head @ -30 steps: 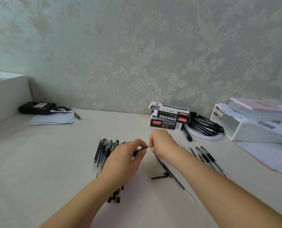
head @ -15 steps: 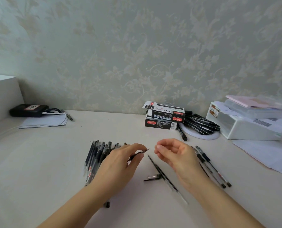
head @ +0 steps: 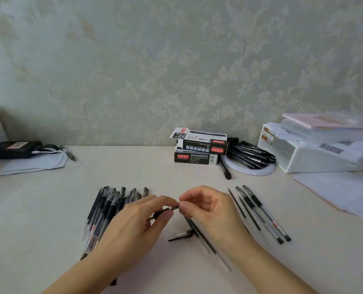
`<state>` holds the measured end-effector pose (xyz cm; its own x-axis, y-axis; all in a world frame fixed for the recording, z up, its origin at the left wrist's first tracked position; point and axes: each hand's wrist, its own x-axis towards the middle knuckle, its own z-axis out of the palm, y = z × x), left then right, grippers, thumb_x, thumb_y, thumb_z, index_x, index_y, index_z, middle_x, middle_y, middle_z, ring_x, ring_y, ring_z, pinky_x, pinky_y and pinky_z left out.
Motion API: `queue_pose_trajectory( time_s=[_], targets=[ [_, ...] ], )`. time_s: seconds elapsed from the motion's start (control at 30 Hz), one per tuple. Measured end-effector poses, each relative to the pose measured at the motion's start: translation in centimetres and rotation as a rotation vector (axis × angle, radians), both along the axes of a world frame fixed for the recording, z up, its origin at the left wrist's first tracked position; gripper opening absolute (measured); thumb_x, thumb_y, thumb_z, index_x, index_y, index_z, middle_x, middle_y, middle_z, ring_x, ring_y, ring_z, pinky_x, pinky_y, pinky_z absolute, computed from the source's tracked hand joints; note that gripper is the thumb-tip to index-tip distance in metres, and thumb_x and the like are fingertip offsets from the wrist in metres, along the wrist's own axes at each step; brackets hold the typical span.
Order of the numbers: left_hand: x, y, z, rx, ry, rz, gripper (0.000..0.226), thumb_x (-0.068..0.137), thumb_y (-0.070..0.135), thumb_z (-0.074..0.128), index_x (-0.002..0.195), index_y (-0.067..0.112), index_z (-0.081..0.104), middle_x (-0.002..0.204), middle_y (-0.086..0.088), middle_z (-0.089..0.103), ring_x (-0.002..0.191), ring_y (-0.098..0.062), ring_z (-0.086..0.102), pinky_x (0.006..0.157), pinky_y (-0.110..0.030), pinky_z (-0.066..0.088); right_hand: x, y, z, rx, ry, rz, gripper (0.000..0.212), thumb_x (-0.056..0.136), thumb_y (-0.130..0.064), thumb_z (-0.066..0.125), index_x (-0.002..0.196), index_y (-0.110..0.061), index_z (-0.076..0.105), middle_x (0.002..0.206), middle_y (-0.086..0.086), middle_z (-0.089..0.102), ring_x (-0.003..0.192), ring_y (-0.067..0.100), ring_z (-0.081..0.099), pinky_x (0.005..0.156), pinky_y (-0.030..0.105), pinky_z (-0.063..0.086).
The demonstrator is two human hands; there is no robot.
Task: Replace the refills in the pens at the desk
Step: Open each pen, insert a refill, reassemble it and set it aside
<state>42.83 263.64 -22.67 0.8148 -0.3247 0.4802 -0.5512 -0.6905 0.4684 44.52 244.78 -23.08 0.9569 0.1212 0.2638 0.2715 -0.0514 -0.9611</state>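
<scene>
My left hand [head: 134, 225] holds a black pen [head: 161, 212] between thumb and fingers, its tip pointing right. My right hand [head: 208, 211] pinches that pen's tip end with thumb and forefinger. Under and left of my left hand lies a row of several black pens [head: 106, 211]. A loose refill [head: 201, 236] and a black pen cap [head: 179, 236] lie on the desk below my right hand. Right of it lie two pens and refills [head: 259, 213].
Two stacked pen boxes [head: 199, 148] stand at the back by the wall, beside a white ring with black markers [head: 250, 155]. A white storage box with papers [head: 316, 151] fills the back right. A black case [head: 13, 149] on paper sits at the back left.
My right hand let go of the pen's tip and opened half a second ago, and now it has come back and pinches the tip again. My left hand kept its hold.
</scene>
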Motion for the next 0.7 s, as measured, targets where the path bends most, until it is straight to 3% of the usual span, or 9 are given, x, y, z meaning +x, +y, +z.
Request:
queue_pose_trajectory(
  time_s=[0.2,0.37,0.43,0.53,0.63,0.7],
  targets=[
    [-0.06,-0.04,-0.06,-0.004,-0.005,-0.03,0.01,0.091,0.045,0.053,0.101,0.042,0.056,0.081,0.025,0.057,0.056,-0.005,0.049,0.051,-0.012,0.032,0.22,-0.27,-0.36,0.01,0.01,0.075,0.014,0.08,-0.008,0.078,0.085,-0.021,0.075,0.078,0.006,0.075,0.073,0.015,0.072,0.069,0.02,0.054],
    [-0.16,-0.16,0.35,0.069,-0.079,-0.037,0.011,0.094,0.035,0.052,0.097,0.033,0.062,0.078,0.022,0.053,0.07,0.001,0.05,0.06,-0.011,0.037,0.21,-0.4,-0.18,-0.001,0.014,0.073,0.004,0.081,-0.015,0.079,0.082,-0.017,0.075,0.076,0.007,0.075,0.069,0.017,0.071,0.067,0.023,0.055],
    [-0.13,-0.16,0.41,0.093,-0.103,-0.034,0.014,0.096,0.031,0.053,0.104,0.03,0.064,0.081,0.02,0.054,0.073,-0.001,0.049,0.064,-0.018,0.043,0.21,-0.54,-0.15,-0.109,-0.034,0.027,0.008,0.084,-0.026,0.075,0.08,-0.02,0.073,0.072,0.003,0.072,0.065,0.014,0.068,0.065,0.024,0.054],
    [-0.24,-0.34,0.37,0.134,-0.124,-0.024,0.015,0.095,0.027,0.057,0.107,0.028,0.066,0.084,0.016,0.058,0.076,-0.004,0.049,0.066,-0.025,0.046,-0.02,-0.31,-0.4,-0.413,-0.172,-0.083,0.031,0.092,-0.044,0.062,0.068,-0.023,0.063,0.06,-0.006,0.064,0.053,0.002,0.053,0.055,0.016,0.043],
    [-0.24,-0.34,0.25,0.13,-0.122,0.007,0.013,0.094,0.027,0.059,0.105,0.029,0.067,0.084,0.016,0.058,0.076,-0.008,0.051,0.065,-0.03,0.048,-0.06,-0.09,-0.3,-0.442,-0.176,-0.09,0.044,0.093,-0.054,0.048,0.07,-0.021,0.064,0.066,-0.013,0.067,0.058,0.002,0.06,0.059,0.013,0.043],
    [-0.17,-0.17,0.2,0.111,-0.105,0.03,0.014,0.094,0.028,0.059,0.105,0.03,0.067,0.085,0.016,0.059,0.078,-0.007,0.051,0.067,-0.03,0.048,0.1,-0.3,-0.26,-0.431,-0.144,-0.057,0.034,0.091,-0.054,0.054,0.083,-0.024,0.069,0.078,-0.015,0.07,0.066,0.008,0.061,0.061,0.016,0.045]
  ],
)
